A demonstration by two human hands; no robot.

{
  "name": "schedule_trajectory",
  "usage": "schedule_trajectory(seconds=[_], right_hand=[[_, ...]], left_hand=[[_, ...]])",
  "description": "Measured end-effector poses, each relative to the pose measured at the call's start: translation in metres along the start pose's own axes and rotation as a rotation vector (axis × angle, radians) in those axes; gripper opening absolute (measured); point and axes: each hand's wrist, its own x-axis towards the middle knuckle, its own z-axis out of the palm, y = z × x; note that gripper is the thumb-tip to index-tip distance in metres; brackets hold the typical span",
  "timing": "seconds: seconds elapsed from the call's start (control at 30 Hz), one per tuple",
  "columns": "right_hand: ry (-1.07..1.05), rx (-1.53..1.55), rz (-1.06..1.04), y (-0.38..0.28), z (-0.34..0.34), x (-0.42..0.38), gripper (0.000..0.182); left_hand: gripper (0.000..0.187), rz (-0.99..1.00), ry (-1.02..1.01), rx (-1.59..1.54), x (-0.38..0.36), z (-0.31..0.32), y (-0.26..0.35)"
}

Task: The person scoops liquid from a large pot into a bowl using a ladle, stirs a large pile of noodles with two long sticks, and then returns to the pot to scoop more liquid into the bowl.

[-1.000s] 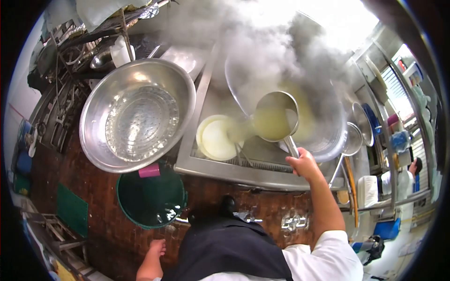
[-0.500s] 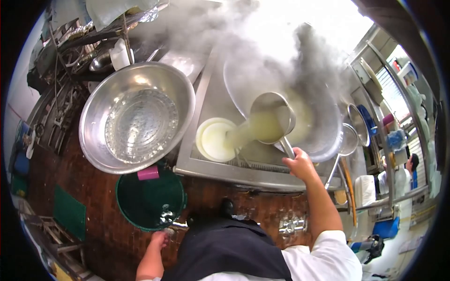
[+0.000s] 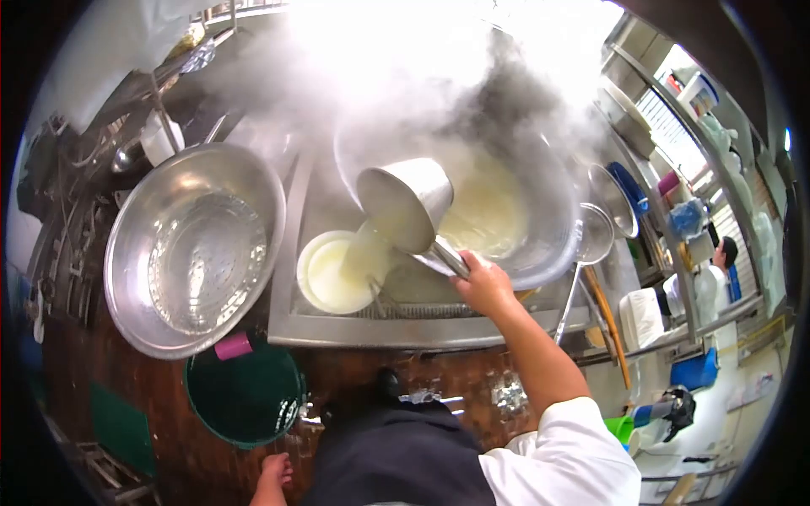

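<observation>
My right hand (image 3: 485,287) is closed around the handle of a deep metal saucepan (image 3: 429,181). The saucepan is tipped to the left, and pale yellowish liquid (image 3: 371,249) streams from it into a round white container (image 3: 305,274) on the metal counter. Behind the saucepan, a large steaming pot (image 3: 557,244) holds more of the pale liquid; steam hides its far side. Low on the left, my left hand (image 3: 277,469) hangs beside my apron with curled fingers and nothing visible in them. Nearest to it is a dark green tub (image 3: 245,413) on the floor.
A wide metal basin (image 3: 118,278) stands left of the counter (image 3: 380,337), above a pink cup (image 3: 234,345). A strainer (image 3: 596,232) and wooden-handled tools (image 3: 606,325) lean at the right. Shelves with basins line the right side, where another person (image 3: 721,257) is partly visible.
The saucepan has tipped further over the white container, and more liquid pours out. My view has shifted, so the basin and counter appear further left and lower. My left hand still hangs low.
</observation>
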Motion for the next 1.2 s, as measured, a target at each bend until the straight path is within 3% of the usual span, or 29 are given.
schedule_trajectory(seconds=[0.03,0.1,0.13,0.23,0.3,0.4,0.47,0.6,0.7,0.8,0.87,1.2], right_hand=[[0.001,0.007,0.008,0.009,-0.001,0.008,0.041],[-0.129,0.404,0.058,0.032,0.002,0.029,0.040],[-0.263,0.701,0.195,0.047,0.005,0.042,0.040],[-0.279,0.690,0.265,0.115,0.027,0.084,0.042],[-0.174,0.537,0.373,0.161,0.032,0.113,0.040],[0.081,0.046,0.427,0.235,0.041,0.154,0.031],[0.093,-0.168,0.577,0.260,0.023,0.168,0.025],[0.053,-0.379,0.653,0.326,0.035,0.197,0.026],[-0.130,-0.365,0.672,0.311,0.044,0.199,0.027],[-0.333,-0.343,0.560,0.286,0.063,0.205,0.035],[-0.507,-0.202,0.500,0.270,0.071,0.208,0.029],[-0.673,0.369,0.432,0.158,0.024,0.151,0.017]], left_hand=[[0.019,0.002,0.006,0.009,-0.007,0.004,0.008],[0.016,0.057,0.010,0.011,-0.021,0.013,0.024],[0.016,0.056,0.020,0.016,-0.032,0.017,0.034],[0.013,0.111,0.058,0.034,-0.065,0.030,0.065],[0.013,0.145,0.025,-0.010,-0.078,0.038,0.078],[0.017,0.183,0.074,0.029,-0.097,0.057,0.091],[0.018,0.192,0.095,0.049,-0.101,0.064,0.092],[0.025,0.142,0.074,0.103,-0.099,0.079,0.080],[0.024,0.101,0.067,0.127,-0.107,0.092,0.071],[0.022,0.085,0.062,0.124,-0.109,0.105,0.072],[0.021,0.098,0.071,0.110,-0.108,0.109,0.073],[0.019,0.185,0.022,0.041,-0.091,0.094,0.073]])
